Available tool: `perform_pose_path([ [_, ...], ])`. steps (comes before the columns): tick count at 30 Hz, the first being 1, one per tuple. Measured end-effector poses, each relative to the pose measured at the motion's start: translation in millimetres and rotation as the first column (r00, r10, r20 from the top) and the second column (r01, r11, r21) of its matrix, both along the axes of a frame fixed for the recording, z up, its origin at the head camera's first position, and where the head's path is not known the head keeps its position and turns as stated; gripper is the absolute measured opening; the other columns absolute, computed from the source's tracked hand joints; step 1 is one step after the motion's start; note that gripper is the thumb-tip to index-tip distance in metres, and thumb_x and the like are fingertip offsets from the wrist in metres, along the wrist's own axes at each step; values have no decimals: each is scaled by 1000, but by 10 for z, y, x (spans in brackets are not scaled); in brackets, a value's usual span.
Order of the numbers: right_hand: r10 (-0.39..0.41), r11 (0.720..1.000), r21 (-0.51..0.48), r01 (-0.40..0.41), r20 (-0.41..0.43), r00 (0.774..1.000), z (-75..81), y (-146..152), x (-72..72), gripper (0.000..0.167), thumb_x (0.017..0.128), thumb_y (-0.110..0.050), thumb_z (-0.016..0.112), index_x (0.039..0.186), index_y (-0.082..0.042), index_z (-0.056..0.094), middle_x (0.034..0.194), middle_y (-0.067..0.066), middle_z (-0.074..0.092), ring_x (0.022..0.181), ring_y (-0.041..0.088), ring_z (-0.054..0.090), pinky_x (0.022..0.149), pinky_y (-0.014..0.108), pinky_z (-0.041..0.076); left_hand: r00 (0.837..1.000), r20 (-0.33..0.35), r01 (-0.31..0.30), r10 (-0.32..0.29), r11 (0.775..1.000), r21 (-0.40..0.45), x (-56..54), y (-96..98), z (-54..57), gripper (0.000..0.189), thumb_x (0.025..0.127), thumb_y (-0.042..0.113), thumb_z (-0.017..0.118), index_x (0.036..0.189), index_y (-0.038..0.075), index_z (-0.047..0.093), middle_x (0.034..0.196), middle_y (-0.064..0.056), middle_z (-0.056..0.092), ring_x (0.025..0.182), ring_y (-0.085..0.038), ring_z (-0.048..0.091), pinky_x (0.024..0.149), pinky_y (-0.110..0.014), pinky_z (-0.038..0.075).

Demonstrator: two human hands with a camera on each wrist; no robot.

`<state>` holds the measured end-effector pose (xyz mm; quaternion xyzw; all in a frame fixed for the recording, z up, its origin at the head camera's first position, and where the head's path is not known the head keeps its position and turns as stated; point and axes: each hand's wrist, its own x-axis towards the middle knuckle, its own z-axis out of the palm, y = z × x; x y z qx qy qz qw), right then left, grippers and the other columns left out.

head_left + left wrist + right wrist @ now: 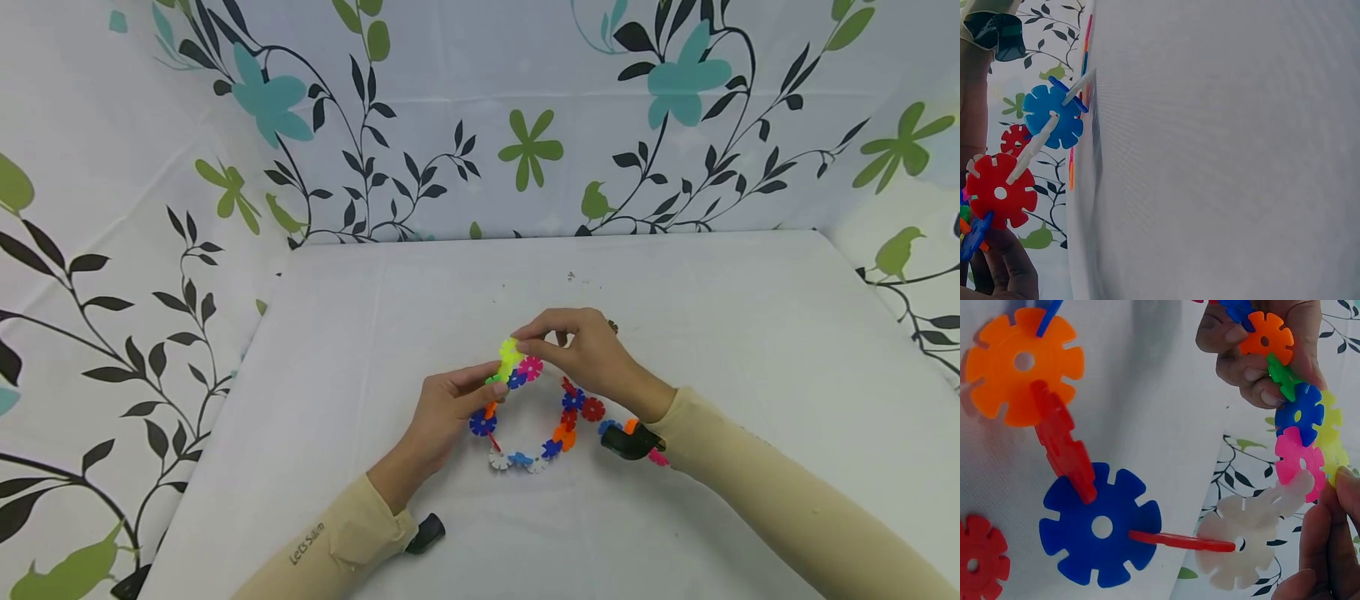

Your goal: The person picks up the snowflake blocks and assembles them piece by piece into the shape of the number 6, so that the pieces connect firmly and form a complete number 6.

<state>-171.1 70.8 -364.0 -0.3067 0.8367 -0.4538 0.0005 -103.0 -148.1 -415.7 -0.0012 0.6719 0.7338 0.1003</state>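
Observation:
A ring of slotted plastic snowflake discs (566, 437), in blue, red, orange, white and other colours, stands between the two hands. The left hand (442, 408) holds the ring's upper left, thumb in front, by the green disc (1283, 377) and orange disc (1267, 339). A yellow disc (510, 351) at the top is pinched between thumb and fingers of the right hand (588, 348). Just below it sit a pink disc (531, 367) and a blue disc (1300, 414). In the left wrist view, a red disc (1001, 191) hangs above the left fingers.
Loose discs lie right of the ring: a red disc (592, 409) and several others, such as a pink disc (658, 457), partly hidden by the right wrist's black camera (628, 442). A white cloth covers the table (375, 317); a patterned curtain (450, 100) hangs behind.

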Motion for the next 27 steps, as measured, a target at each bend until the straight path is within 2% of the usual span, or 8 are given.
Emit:
perform_pose_path([
  [8,-5,1000,-5,5,11,1000,10,-31,10,14,92,-21,77,106,-20,81,99,-14,74,94,11,61,78,39,48,1000,-20,-6,6,1000,10,1,20,-33,37,93,11,74,129,1,68,110,-13,74,94,-25,73,91,-30,55],
  [15,-35,999,-23,36,43,998,-13,-48,56,15,92,-22,77,107,-18,81,101,-12,74,99,12,62,86,50,47,1000,-26,-3,3,1000,20,12,27,-53,38,93,11,74,129,0,68,110,-13,74,92,-20,72,89,-29,56],
  [20,-48,998,-27,48,20,999,-47,-36,71,17,91,-22,78,107,-19,81,96,-11,73,99,12,62,89,48,45,999,-34,5,-4,1000,20,15,22,-44,39,93,9,74,129,-1,67,113,-15,73,92,-20,72,89,-29,55],
  [23,-34,999,-30,35,24,999,-70,-24,66,17,91,-22,78,107,-19,81,96,-12,73,99,12,62,89,51,45,1000,-10,25,-25,1000,9,14,7,-35,40,93,9,74,131,0,66,117,-14,71,96,-20,70,90,-29,55],
  [27,-9,999,-35,10,45,999,-97,1,57,16,93,-24,76,108,-21,80,101,-13,73,101,11,61,89,54,45,996,31,80,-79,996,-39,2,-29,10,39,94,14,73,131,4,67,118,-13,69,99,-25,69,88,-32,56],
])
